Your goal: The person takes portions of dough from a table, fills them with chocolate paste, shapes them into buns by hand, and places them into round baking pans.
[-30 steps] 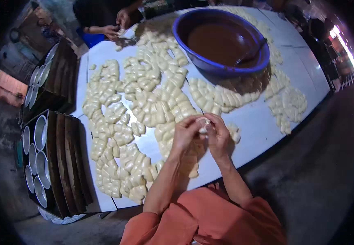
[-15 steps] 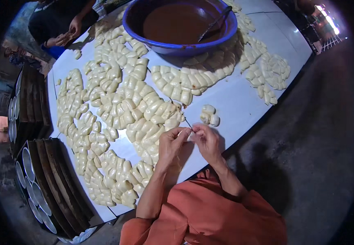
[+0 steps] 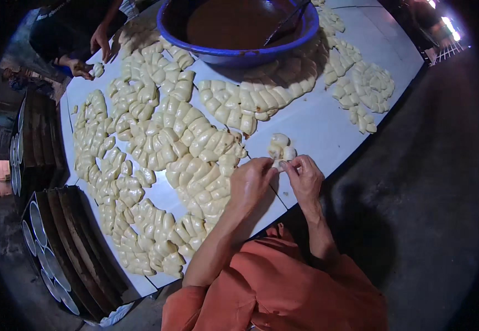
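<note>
Near the front edge of the white tabletop [image 3: 316,118], head view: the left hand [image 3: 253,182] and right hand [image 3: 305,175] meet, fingertips pinched together on a small pale dough piece [image 3: 279,163]. Just beyond lies a little cluster of folded pale dough pieces [image 3: 281,147]. Rows of pale folded dumplings [image 3: 195,143] cover the tabletop to the left. At the far edge stands a blue plastic basin of brown filling [image 3: 239,27]. Another person's hands [image 3: 90,52] work at the far left corner.

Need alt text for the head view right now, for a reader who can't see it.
Left hand and right hand pinch a small dough piece over a white table covered in rows of pale dough pieces. A blue bowl of brown filling sits at the far edge.
</note>
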The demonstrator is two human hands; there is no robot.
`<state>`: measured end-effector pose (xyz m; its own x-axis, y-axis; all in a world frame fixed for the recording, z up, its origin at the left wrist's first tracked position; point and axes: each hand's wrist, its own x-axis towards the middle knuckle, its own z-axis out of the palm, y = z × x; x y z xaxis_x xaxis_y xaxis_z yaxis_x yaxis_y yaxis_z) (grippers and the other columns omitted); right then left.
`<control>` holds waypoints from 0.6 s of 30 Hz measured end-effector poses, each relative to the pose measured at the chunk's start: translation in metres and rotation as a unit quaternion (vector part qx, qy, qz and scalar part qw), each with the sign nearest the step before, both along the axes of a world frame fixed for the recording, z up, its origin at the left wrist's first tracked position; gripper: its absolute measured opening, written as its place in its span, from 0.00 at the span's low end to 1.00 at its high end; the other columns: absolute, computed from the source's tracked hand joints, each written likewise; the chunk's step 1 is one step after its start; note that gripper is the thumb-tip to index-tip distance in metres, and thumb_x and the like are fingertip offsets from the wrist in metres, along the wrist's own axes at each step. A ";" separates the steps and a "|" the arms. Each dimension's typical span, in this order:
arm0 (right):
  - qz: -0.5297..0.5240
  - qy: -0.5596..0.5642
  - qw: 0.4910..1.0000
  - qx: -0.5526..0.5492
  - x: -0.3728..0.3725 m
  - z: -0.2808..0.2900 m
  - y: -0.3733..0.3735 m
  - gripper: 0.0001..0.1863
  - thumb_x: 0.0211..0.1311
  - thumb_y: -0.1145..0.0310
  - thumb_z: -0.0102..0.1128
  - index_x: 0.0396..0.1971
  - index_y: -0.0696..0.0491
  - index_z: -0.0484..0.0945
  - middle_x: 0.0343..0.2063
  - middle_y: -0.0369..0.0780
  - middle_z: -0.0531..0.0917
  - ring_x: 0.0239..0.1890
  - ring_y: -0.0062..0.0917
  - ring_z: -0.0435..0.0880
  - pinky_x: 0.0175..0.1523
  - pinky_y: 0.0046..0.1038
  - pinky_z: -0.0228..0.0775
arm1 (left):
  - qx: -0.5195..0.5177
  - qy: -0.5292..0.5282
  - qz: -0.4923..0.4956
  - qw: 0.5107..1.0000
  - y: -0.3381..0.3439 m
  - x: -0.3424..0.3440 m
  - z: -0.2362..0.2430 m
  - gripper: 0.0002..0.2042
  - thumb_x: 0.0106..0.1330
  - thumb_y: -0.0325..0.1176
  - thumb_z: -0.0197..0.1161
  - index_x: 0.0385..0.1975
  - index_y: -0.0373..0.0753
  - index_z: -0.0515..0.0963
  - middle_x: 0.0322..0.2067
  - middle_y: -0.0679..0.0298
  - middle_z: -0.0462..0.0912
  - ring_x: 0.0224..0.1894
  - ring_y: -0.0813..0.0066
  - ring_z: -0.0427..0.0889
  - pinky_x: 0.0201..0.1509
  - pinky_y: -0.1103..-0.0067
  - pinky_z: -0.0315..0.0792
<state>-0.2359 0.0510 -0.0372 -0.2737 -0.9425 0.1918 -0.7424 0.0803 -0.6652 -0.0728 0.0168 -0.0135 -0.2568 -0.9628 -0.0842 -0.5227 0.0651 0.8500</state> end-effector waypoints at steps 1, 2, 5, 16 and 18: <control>0.004 0.000 1.000 -0.004 0.000 -0.005 0.000 0.12 0.54 0.66 0.71 0.29 0.56 0.76 0.26 0.41 0.81 0.25 0.36 0.81 0.31 0.34 0.71 | -0.030 -0.014 0.000 0.999 0.000 -0.002 -0.012 0.13 0.63 0.38 0.64 0.42 0.36 0.82 0.36 0.51 0.85 0.36 0.52 0.85 0.41 0.68 0.77; 0.009 0.000 1.000 -0.006 0.001 -0.007 -0.001 0.11 0.55 0.66 0.70 0.27 0.56 0.76 0.25 0.41 0.81 0.25 0.36 0.81 0.31 0.34 0.72 | -0.059 -0.029 -0.001 0.998 -0.002 -0.004 -0.013 0.13 0.64 0.38 0.63 0.41 0.37 0.82 0.35 0.50 0.85 0.38 0.51 0.85 0.42 0.66 0.77; -0.017 -0.058 0.998 -0.012 -0.002 -0.005 0.005 0.07 0.60 0.69 0.66 0.28 0.56 0.80 0.26 0.42 0.82 0.27 0.33 0.82 0.32 0.33 0.73 | -0.041 -0.025 0.006 0.999 0.002 0.002 0.005 0.13 0.65 0.40 0.62 0.43 0.38 0.82 0.34 0.51 0.85 0.35 0.51 0.85 0.40 0.66 0.77; 0.377 -0.033 0.925 0.043 0.123 0.050 0.003 0.10 0.55 0.68 0.70 0.33 0.56 0.80 0.29 0.40 0.82 0.27 0.31 0.81 0.33 0.30 0.73 | -0.108 -0.158 0.283 0.940 0.099 0.181 0.025 0.11 0.60 0.35 0.70 0.39 0.38 0.82 0.41 0.57 0.84 0.37 0.57 0.85 0.41 0.72 0.78; 0.504 0.048 0.862 -0.025 0.152 0.047 0.000 0.13 0.54 0.63 0.69 0.36 0.53 0.80 0.43 0.40 0.81 0.43 0.32 0.80 0.49 0.36 0.70 | -0.060 -0.188 0.291 0.936 0.126 0.194 0.023 0.09 0.59 0.34 0.70 0.37 0.39 0.83 0.44 0.59 0.83 0.42 0.59 0.84 0.44 0.72 0.78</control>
<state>-0.0843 0.0514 0.0097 0.6995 -0.6818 0.2142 -0.4698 -0.6646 -0.5810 0.1209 0.1426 0.0097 0.3403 -0.9387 0.0545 -0.7598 -0.2404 0.6041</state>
